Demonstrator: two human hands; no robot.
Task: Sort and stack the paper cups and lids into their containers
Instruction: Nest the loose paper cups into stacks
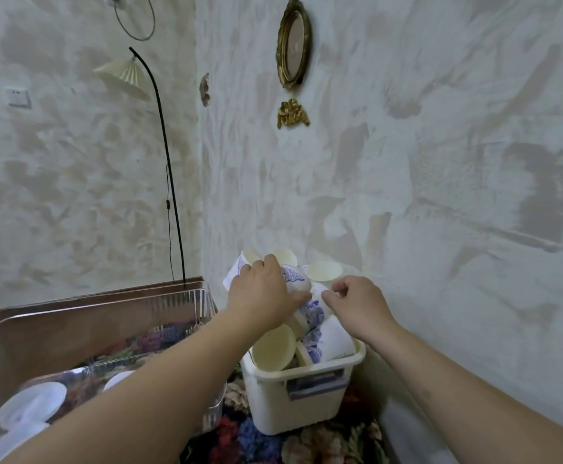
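Currently, we have both hands over the small white plastic bin with a side handle (293, 396), which stands on the floral carpet (263, 440) close against the mottled plaster wall (407, 195). It is heaped with white paper cups printed in blue (313, 316), lying on their sides and at odd angles, some mouth-up, some showing their cream interiors.

Our left hand (260, 293) lies over the top of the heap, fingers curled round one blue-patterned paper cup (295, 279) – the cup body shows beyond the fingertips. Our right hand (357, 306) is just beside it, fingers loosely bent, thumb and forefinger close to the wall of a neighbouring cup; we cannot tell whether they pinch it or merely touch it.

Handling notes, as judgement:
- The cups should be very light and thin-walled; a firm squeeze at mid-body will probably crease them.
- We should take hold near the rolled rim or round the base, where the paper is stiffest.
- Nested cups may cling – one hand should steady the heap while the other lifts.

To our left stands the large clear ribbed plastic box (106, 316), with translucent white round plastic lids (32, 406) lying in its near end
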